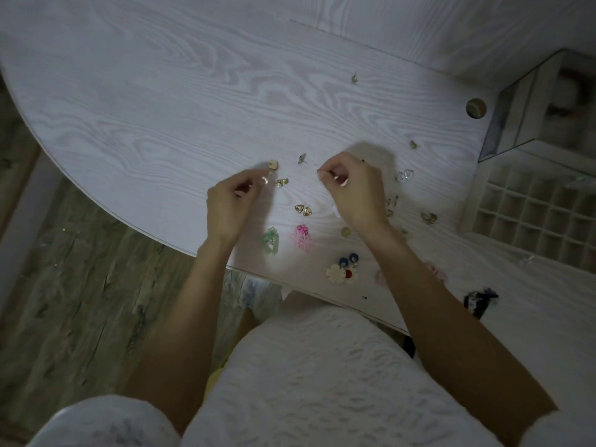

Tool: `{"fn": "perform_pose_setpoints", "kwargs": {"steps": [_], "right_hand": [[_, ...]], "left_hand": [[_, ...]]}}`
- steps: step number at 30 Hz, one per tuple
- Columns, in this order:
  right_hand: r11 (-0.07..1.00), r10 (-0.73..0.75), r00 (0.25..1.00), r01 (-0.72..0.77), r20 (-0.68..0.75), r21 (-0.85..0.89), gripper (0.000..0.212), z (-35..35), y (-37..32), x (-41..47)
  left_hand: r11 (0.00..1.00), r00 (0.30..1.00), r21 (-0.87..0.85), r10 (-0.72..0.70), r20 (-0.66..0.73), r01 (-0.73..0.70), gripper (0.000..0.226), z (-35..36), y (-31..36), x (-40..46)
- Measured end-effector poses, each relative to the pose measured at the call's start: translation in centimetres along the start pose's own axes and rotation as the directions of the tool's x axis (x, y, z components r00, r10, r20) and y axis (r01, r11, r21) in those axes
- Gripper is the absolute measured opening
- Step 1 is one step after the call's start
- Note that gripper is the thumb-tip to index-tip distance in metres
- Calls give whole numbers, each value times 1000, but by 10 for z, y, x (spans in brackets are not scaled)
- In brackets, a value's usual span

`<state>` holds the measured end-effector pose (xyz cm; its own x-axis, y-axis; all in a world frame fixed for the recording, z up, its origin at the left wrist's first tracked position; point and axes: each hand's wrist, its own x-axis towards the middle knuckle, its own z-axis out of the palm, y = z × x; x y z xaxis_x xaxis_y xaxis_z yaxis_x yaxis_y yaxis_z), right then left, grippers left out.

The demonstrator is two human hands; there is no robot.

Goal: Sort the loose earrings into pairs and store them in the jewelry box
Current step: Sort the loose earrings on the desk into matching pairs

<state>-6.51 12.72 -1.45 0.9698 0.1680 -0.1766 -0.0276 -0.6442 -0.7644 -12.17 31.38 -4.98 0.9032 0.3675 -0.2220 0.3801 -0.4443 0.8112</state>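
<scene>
A pale wood-grain table (161, 108) seen from above, dimly lit, with small earrings scattered across its near edge. At left, the left hand (227, 204) hovers with fingers (248, 182) curled, pinching what looks like a tiny pale earring (265, 180); it is too small to be sure. Just beside those fingertips, up and to the right, lie a square beige stud (273, 164) and a small green-gold stud (282, 182), both nearer this hand than the other. Further right, a gold triangular pair (303, 209) sits between the two hands. The right hand (353, 191) is curled too, thumb and forefinger closed; whether it holds anything cannot be told. At far right, well apart from both hands, stands the jewelry box (532, 204), its grid of small compartments open, nearer the right hand.
</scene>
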Motion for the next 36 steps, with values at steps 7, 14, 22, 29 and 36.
{"fn": "perform_pose_setpoints", "kwargs": {"steps": [7, 14, 22, 29, 36], "right_hand": [[942, -112, 974, 167, 197, -290, 10, 63, -3, -19], [951, -126, 987, 149, 103, -270, 18, 66, 2, -20], [836, -269, 939, 339, 216, -431, 18, 73, 1, -26], [867, -171, 979, 204, 113, -455, 11, 81, -4, -33], [851, -111, 992, 130, 67, -509, 9, 88, -7, -36]], "left_hand": [[950, 998, 308, 60, 1, -58, 9, 5, -19, -25], [952, 993, 287, 117, -28, -104, 16, 6, -23, -30], [944, 988, 293, 143, 59, -154, 19, 7, -19, -31], [955, 996, 283, 82, 26, -86, 11, 9, -15, -33], [964, 998, 260, 57, 7, -57, 11, 8, -12, -38]]}}
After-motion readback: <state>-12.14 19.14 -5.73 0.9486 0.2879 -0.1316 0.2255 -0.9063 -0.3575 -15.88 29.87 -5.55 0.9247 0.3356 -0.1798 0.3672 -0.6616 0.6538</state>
